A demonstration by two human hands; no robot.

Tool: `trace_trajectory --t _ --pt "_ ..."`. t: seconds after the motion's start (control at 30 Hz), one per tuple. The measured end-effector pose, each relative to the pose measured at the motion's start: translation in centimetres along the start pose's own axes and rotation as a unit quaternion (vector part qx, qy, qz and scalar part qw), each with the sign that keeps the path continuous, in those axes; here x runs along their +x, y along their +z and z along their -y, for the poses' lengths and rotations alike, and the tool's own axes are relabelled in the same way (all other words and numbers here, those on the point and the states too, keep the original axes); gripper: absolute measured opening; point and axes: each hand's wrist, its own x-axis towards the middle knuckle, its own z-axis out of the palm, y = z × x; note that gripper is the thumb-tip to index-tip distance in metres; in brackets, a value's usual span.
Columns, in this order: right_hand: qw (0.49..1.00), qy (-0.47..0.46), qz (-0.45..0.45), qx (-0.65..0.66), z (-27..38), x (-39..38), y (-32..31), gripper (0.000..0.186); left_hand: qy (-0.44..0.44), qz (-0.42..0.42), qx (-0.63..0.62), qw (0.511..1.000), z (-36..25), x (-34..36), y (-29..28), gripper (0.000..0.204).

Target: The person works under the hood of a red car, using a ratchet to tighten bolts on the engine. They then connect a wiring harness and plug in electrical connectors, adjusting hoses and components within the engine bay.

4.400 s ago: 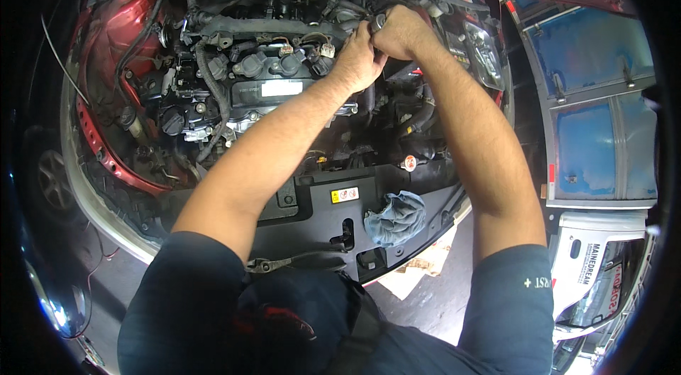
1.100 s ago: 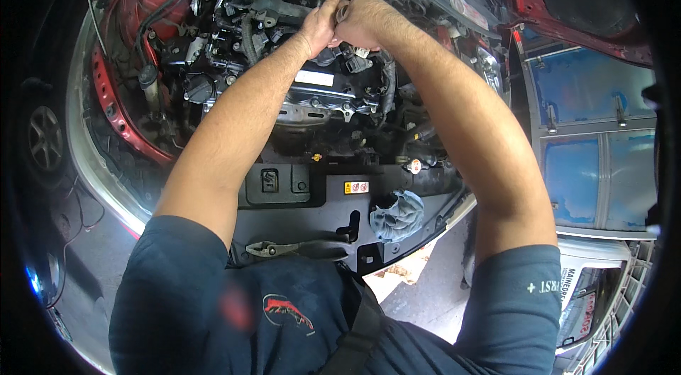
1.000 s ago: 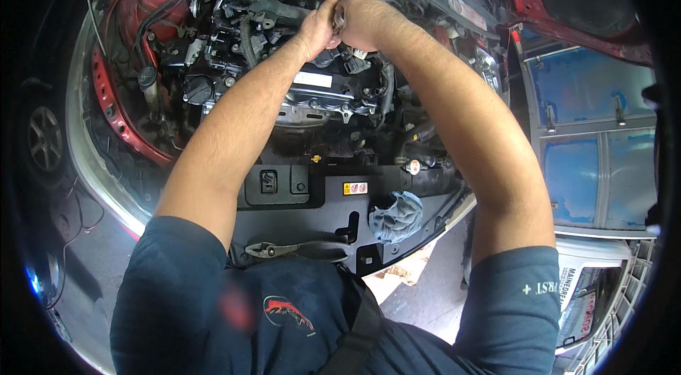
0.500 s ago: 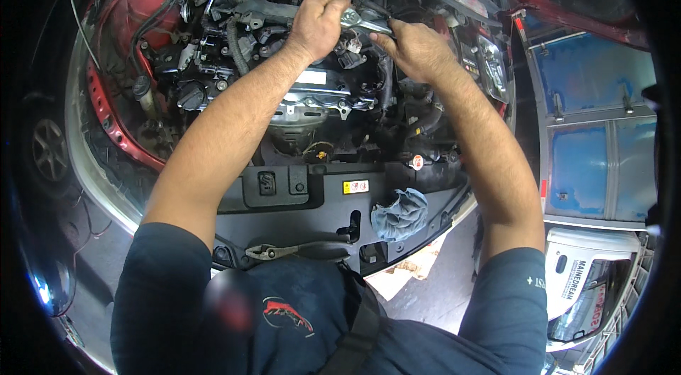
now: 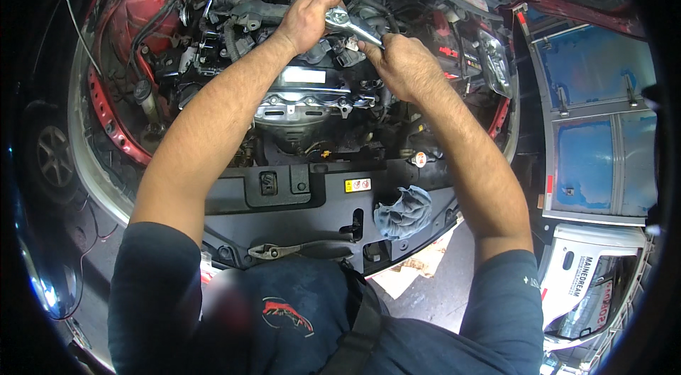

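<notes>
At 12 o'clock, over the engine (image 5: 340,85), the ratchet (image 5: 353,26) is held: head (image 5: 337,17) cupped by the left hand (image 5: 306,20), handle (image 5: 367,36) gripped by the right hand (image 5: 408,68). The head should be kept square.

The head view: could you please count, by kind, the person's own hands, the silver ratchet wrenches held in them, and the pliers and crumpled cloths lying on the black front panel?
Hands: 2, left hand and right hand
Silver ratchet wrench: 1
Pliers: 1
Blue-grey cloth: 1
Total: 5
</notes>
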Motion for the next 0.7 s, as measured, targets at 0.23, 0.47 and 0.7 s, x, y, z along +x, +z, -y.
trace_trajectory --t 0.23,0.47,0.7 --pt "0.999 -0.026 -0.009 0.042 -0.2 1.1 -1.6 0.056 -0.209 0.037 -0.173 0.962 -2.0 1.3 -1.6 0.042" --pt "0.979 -0.156 -0.084 0.102 2.1 1.5 -1.5 0.041 -0.172 -0.047 -0.067 0.982 -2.3 1.5 -6.8 0.045" --pt "0.984 -0.132 -0.044 0.109 6.3 0.4 -0.4 0.034 -0.288 -0.059 -0.25 0.922 -0.2 -0.2 -7.4 0.047"
